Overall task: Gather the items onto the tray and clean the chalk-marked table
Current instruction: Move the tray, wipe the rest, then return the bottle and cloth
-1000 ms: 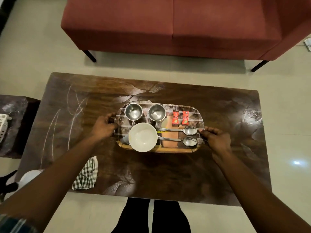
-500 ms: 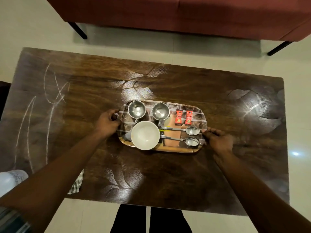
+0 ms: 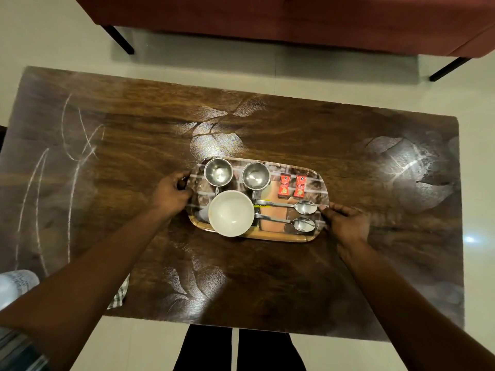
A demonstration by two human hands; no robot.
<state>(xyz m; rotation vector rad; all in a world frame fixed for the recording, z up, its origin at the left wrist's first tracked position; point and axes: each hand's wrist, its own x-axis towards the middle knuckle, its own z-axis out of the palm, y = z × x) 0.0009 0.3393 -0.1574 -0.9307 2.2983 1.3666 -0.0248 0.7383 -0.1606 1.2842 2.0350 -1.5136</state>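
A patterned tray rests near the middle of the dark wooden table. On it stand two steel cups, a white bowl, two red sachets and two spoons. My left hand grips the tray's left end and my right hand grips its right end. White chalk marks streak the table's left part.
A checked cloth peeks out under my left forearm at the table's front edge. A pale rounded object sits at the far left. A red sofa on black legs stands beyond the table. Pale tiled floor surrounds it.
The view has closed in and tilted down over the table. Both hands keep their hold on the tray's ends; the tray stays in about the same spot.
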